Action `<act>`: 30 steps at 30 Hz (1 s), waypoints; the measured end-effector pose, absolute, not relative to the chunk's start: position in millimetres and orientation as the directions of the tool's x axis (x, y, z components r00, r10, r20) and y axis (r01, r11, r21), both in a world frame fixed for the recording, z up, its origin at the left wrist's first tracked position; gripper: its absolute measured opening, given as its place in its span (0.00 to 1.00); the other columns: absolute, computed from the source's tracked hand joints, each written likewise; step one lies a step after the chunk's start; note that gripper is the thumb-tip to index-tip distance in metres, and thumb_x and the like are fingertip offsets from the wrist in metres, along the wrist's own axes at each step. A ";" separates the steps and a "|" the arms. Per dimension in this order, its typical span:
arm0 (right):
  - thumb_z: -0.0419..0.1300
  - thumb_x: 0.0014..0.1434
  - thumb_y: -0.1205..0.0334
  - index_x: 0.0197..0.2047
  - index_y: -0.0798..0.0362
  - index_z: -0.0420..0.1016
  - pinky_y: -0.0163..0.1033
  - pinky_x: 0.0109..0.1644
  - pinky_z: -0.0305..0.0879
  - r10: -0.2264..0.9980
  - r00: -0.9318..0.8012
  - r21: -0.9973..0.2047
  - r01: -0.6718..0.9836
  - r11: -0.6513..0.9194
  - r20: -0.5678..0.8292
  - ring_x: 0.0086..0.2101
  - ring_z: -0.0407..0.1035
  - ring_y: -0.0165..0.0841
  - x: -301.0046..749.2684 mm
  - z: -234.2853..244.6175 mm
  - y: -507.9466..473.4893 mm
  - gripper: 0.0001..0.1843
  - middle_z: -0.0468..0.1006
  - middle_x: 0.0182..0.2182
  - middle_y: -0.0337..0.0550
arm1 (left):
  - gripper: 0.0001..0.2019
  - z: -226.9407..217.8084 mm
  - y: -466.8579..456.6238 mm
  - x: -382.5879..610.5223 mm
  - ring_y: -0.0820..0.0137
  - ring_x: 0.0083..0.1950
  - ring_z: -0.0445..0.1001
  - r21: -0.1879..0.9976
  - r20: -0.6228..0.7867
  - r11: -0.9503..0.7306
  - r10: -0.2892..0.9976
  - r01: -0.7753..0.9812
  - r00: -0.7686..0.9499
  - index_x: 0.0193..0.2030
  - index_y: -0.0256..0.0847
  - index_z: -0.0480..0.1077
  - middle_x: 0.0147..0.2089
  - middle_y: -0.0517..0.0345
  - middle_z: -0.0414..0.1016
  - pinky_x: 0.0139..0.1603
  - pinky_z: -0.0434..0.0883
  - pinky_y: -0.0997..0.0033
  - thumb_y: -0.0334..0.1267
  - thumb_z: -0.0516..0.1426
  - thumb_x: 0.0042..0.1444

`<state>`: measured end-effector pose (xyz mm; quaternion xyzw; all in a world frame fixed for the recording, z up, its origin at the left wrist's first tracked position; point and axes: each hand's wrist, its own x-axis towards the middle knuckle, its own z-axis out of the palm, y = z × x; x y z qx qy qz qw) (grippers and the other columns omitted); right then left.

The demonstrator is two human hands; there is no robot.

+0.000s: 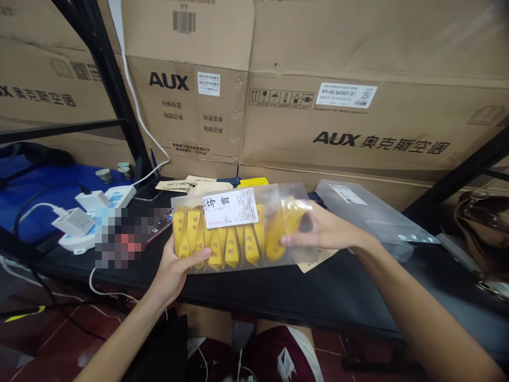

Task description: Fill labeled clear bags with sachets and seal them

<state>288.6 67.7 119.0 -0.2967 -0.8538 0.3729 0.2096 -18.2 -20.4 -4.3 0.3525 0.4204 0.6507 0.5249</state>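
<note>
A clear plastic bag (274,199) with a white printed label (233,208) is held up above the black table. Inside it stands a row of yellow packets (216,248) marked with dark characters. My left hand (178,270) grips the bag's left end, thumb across the front and the other fingers hidden behind. At the right end, the fingers of my right hand (314,231) show hazily through the plastic, closed on a yellow packet (278,233) lying at a slant beside the row. Whether the whole hand is within the bag's mouth I cannot tell.
Beige packets (194,184) lie behind the bag. Another labelled clear bag (366,207) rests on the right of the black table (318,297). A power strip (75,243) with chargers and a phone (157,228) are at left. Large cartons (278,127) stand behind, between black frame posts.
</note>
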 end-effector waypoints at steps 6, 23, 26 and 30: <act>0.75 0.58 0.52 0.50 0.50 0.85 0.45 0.52 0.80 0.565 -0.821 -0.719 0.339 0.606 0.088 0.45 0.82 0.40 292.1 125.0 61.9 0.19 0.88 0.44 0.42 | 0.49 -5.5 -21.1 -19.7 0.44 0.56 0.86 0.913 0.001 -0.080 0.981 -0.399 -0.194 0.68 0.41 0.73 0.57 0.42 0.86 0.53 0.85 0.53 0.41 0.82 0.36; 0.67 0.69 0.44 0.38 0.50 0.87 0.39 0.31 0.69 0.708 -0.574 -0.618 0.395 0.679 0.411 0.26 0.73 0.33 259.6 117.0 53.2 0.19 0.83 0.27 0.38 | 0.44 -4.3 -21.0 -18.5 0.46 0.58 0.85 0.900 0.014 -0.106 0.976 -0.423 -0.216 0.66 0.40 0.74 0.57 0.44 0.85 0.57 0.83 0.53 0.42 0.80 0.41; 0.67 0.69 0.51 0.42 0.48 0.86 0.40 0.25 0.66 0.707 -0.180 -0.670 0.231 0.706 0.684 0.20 0.68 0.29 256.5 110.2 68.3 0.11 0.85 0.30 0.38 | 0.40 -4.0 -19.0 -20.7 0.49 0.54 0.86 0.867 -0.005 -0.140 0.957 -0.478 -0.289 0.65 0.41 0.76 0.55 0.46 0.86 0.50 0.85 0.56 0.44 0.79 0.44; 0.64 0.66 0.57 0.42 0.50 0.83 0.42 0.30 0.72 0.680 -0.060 -0.625 0.344 0.701 0.730 0.24 0.74 0.33 263.1 92.4 116.7 0.08 0.87 0.36 0.43 | 0.35 -2.4 -15.2 -23.4 0.50 0.52 0.86 0.826 -0.038 -0.181 0.927 -0.534 -0.373 0.64 0.42 0.77 0.58 0.47 0.85 0.41 0.87 0.60 0.45 0.77 0.49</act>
